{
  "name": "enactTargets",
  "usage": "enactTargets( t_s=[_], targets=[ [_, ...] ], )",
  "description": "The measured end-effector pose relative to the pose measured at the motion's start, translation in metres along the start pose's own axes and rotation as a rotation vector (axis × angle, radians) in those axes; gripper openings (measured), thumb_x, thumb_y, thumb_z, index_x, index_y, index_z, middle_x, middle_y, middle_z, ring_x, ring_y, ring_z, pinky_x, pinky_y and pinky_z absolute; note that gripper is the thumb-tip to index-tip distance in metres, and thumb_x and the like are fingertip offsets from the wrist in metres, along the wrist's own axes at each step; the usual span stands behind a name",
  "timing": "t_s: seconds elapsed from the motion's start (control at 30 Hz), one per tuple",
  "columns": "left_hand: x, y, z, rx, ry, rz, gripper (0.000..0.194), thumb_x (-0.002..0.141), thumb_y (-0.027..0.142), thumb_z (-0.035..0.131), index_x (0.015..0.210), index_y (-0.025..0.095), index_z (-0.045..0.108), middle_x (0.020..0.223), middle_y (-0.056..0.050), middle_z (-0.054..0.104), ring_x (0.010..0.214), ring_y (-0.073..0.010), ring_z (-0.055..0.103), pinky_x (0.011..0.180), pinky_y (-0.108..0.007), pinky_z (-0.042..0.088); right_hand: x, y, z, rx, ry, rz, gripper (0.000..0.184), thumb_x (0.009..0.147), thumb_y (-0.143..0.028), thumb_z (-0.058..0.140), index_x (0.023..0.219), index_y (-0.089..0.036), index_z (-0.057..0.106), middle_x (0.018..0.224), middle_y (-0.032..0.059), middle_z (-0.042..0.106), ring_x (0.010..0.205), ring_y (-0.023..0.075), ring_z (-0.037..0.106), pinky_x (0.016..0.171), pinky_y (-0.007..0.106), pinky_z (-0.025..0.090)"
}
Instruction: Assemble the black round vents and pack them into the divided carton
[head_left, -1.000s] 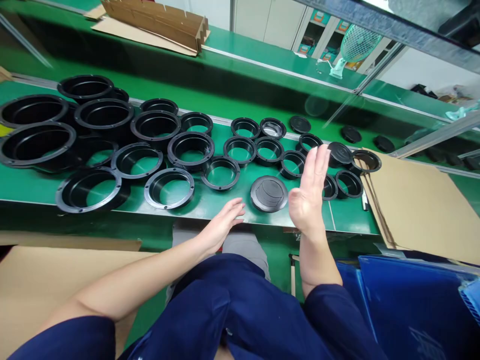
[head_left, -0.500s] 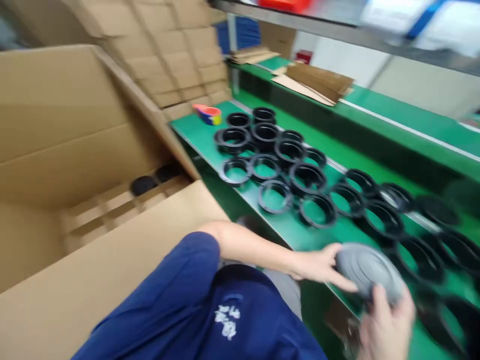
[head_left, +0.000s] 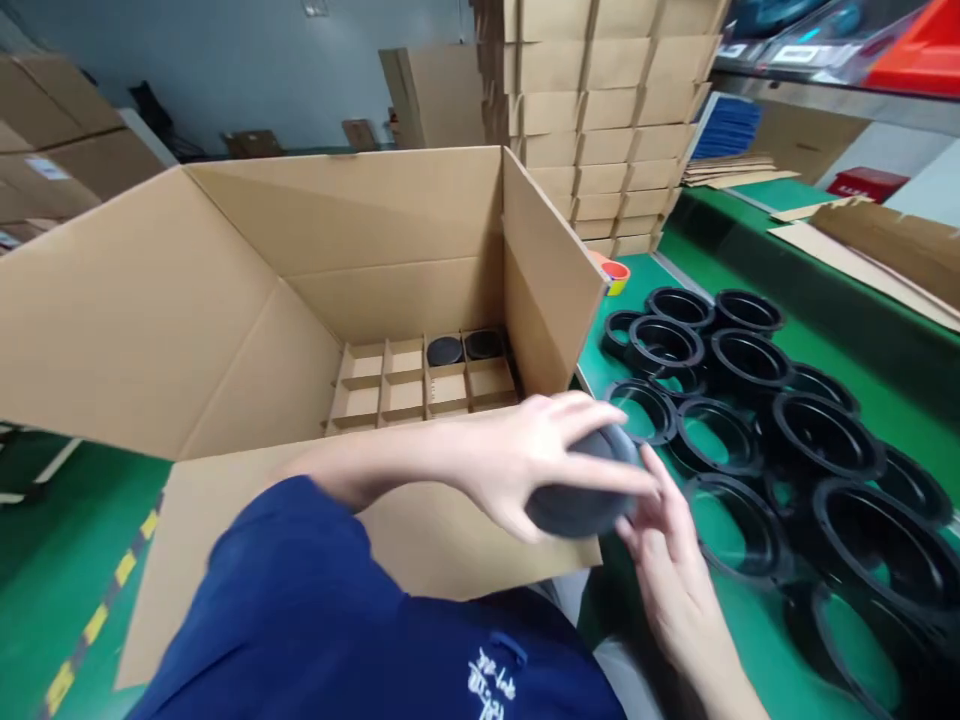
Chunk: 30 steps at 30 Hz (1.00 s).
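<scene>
A dark grey round cap-like part [head_left: 577,512] is held between both hands, above the near flap of an open cardboard box [head_left: 382,210]. My left hand [head_left: 517,465] reaches over it from the left, fingers and thumb gripping its edges. At its right side, the fingers of my right hand [head_left: 667,545] press against the rim. The box's inside has a cardboard divider grid [head_left: 405,393]. Two black round parts, one [head_left: 445,350] beside the other [head_left: 484,344], sit in compartments of the far row, toward the right.
Several black rings [head_left: 750,362] cover the green bench at right, some stacked. A tape roll [head_left: 615,272] lies at the bench's far end. Stacked cartons [head_left: 600,130] rise behind the box. Flat cardboard [head_left: 870,260] lies on the raised ledge.
The view has swung left toward the box. Both hands have carried the round part from over the bench to the box's near right corner. My left hand now spans over it.
</scene>
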<state>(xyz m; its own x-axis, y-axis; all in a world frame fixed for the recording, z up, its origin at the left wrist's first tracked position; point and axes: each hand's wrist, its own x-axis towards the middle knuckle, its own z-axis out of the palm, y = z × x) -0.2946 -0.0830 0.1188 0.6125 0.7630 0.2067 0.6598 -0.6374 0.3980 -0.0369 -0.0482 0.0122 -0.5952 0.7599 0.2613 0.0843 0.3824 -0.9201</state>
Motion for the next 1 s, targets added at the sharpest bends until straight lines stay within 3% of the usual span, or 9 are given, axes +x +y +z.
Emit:
enactTargets(
  t_s=[0.13, 0.23, 0.3, 0.37, 0.47, 0.6, 0.73, 0.9, 1.0],
  targets=[
    [-0.097, -0.079, -0.044, -0.032, 0.326, -0.509, 0.091, 0.078, 0.048, 0.08, 0.157, 0.032, 0.038, 0.16, -0.01, 0.031, 0.145, -0.0386, 0.034, 0.123, -0.053, 0.029, 0.083, 0.009, 0.057, -0.339, -0.322, -0.286, 0.07, 0.101, -0.035, 0.061, 0.161, -0.026, 0.025, 0.159, 0.0133, 0.04, 0.147, 0.0316, 0.038, 0.118, 0.055, 0.04],
    [-0.152, -0.169, -0.049, -0.049, 0.542, -0.825, 0.097, 0.08, 0.059, 0.075, 0.16, 0.028, 0.029, 0.155, -0.01, 0.039, 0.142, -0.0339, 0.04, 0.122, -0.049, 0.031, 0.129, 0.026, 0.095, -0.72, -0.54, -0.445, 0.087, 0.078, -0.029, 0.089, 0.149, -0.011, 0.042, 0.142, 0.0201, 0.055, 0.137, 0.0389, 0.046, 0.119, 0.062, 0.032],
    [-0.18, -0.232, -0.04, 0.056, 0.52, -1.163, 0.1, 0.08, 0.058, 0.076, 0.161, 0.026, 0.026, 0.154, -0.013, 0.039, 0.142, -0.0335, 0.038, 0.121, -0.048, 0.03, 0.148, 0.035, 0.116, -0.888, -0.591, -0.435, 0.069, 0.067, -0.028, 0.097, 0.122, -0.009, 0.06, 0.114, 0.0158, 0.066, 0.11, 0.0351, 0.06, 0.106, 0.056, 0.044],
    [-0.2, -0.285, -0.024, 0.131, 0.425, -1.432, 0.102, 0.08, 0.059, 0.078, 0.161, 0.028, 0.026, 0.156, -0.017, 0.033, 0.145, -0.039, 0.031, 0.119, -0.054, 0.029, 0.156, 0.042, 0.13, -0.968, -0.57, -0.429, 0.044, 0.07, -0.028, 0.095, 0.096, -0.014, 0.062, 0.093, 0.0084, 0.063, 0.089, 0.0279, 0.059, 0.085, 0.043, 0.049],
    [-0.222, -0.338, 0.003, 0.138, 0.327, -1.583, 0.105, 0.074, 0.064, 0.082, 0.16, 0.03, 0.031, 0.162, -0.022, 0.019, 0.147, -0.0492, 0.018, 0.114, -0.065, 0.027, 0.154, 0.049, 0.138, -0.969, -0.478, -0.466, 0.036, 0.079, -0.028, 0.088, 0.084, -0.019, 0.053, 0.085, 0.0044, 0.056, 0.079, 0.0237, 0.052, 0.071, 0.037, 0.041],
    [-0.238, -0.381, 0.039, 0.117, 0.223, -1.64, 0.103, 0.074, 0.067, 0.081, 0.158, 0.03, 0.034, 0.165, -0.023, 0.009, 0.148, -0.0513, 0.014, 0.115, -0.066, 0.023, 0.149, 0.051, 0.141, -0.936, -0.421, -0.466, 0.044, 0.073, -0.03, 0.091, 0.082, -0.021, 0.05, 0.082, 0.0022, 0.052, 0.075, 0.0223, 0.046, 0.071, 0.037, 0.036],
    [-0.25, -0.407, 0.071, 0.093, 0.15, -1.693, 0.101, 0.078, 0.067, 0.077, 0.159, 0.027, 0.031, 0.166, -0.024, 0.006, 0.149, -0.0511, 0.013, 0.115, -0.063, 0.024, 0.148, 0.048, 0.144, -0.926, -0.391, -0.46, 0.043, 0.068, -0.016, 0.089, 0.082, -0.021, 0.049, 0.08, 0.0008, 0.051, 0.074, 0.0221, 0.044, 0.072, 0.037, 0.033],
    [-0.27, -0.405, 0.087, 0.093, 0.108, -1.763, 0.08, 0.096, 0.065, 0.055, 0.161, 0.025, 0.028, 0.168, -0.022, 0.002, 0.155, -0.042, 0.002, 0.12, -0.058, 0.022, 0.151, 0.049, 0.146, -0.93, -0.413, -0.472, 0.035, 0.074, -0.014, 0.084, 0.088, -0.02, 0.053, 0.081, 0.0011, 0.051, 0.076, 0.0226, 0.044, 0.073, 0.038, 0.033],
    [-0.253, -0.392, 0.08, 0.133, 0.065, -1.713, 0.063, 0.105, 0.054, 0.045, 0.158, 0.022, 0.033, 0.167, -0.019, 0.013, 0.155, -0.0386, 0.01, 0.121, -0.06, 0.024, 0.157, 0.045, 0.146, -0.969, -0.427, -0.431, 0.026, 0.082, -0.013, 0.077, 0.086, -0.02, 0.052, 0.082, 0.0025, 0.05, 0.076, 0.023, 0.043, 0.074, 0.039, 0.035]
  ],
)
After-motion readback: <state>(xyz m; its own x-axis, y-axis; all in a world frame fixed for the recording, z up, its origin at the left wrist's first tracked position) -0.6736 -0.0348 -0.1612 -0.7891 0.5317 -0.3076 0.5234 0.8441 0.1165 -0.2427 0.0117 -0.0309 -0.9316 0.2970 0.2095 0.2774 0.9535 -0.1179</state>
